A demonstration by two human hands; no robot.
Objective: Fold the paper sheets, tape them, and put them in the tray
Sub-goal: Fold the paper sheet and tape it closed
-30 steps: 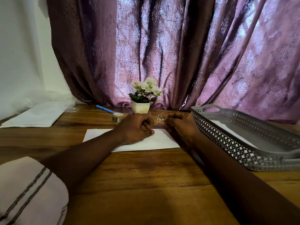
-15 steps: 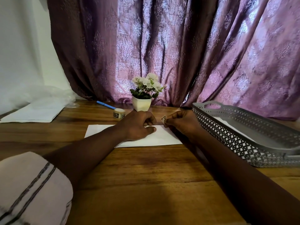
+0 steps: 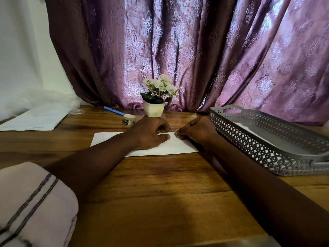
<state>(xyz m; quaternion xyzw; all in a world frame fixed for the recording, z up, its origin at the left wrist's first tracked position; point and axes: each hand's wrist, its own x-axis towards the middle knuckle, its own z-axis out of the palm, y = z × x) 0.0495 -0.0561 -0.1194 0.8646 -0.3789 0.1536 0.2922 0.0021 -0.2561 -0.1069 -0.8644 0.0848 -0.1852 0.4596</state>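
A folded white paper sheet (image 3: 106,139) lies flat on the wooden table in front of me. My left hand (image 3: 151,133) rests curled on top of it, thumb pressing the sheet down. My right hand (image 3: 197,130) pinches a small piece of tape (image 3: 176,133) at the sheet's far right edge, just above the paper. The tape roll (image 3: 128,119) stands behind my left hand. The grey perforated tray (image 3: 258,145) sits at the right with a white sheet (image 3: 249,128) inside it.
A stack of white paper sheets (image 3: 33,118) lies at the far left under clear plastic. A blue pen (image 3: 114,110) and a small white flower pot (image 3: 154,108) stand at the back by the purple curtain (image 3: 195,50).
My right hand has lowered the tape piece from mid-air down to the paper's far edge. My left hand has stayed pressed on the sheet.
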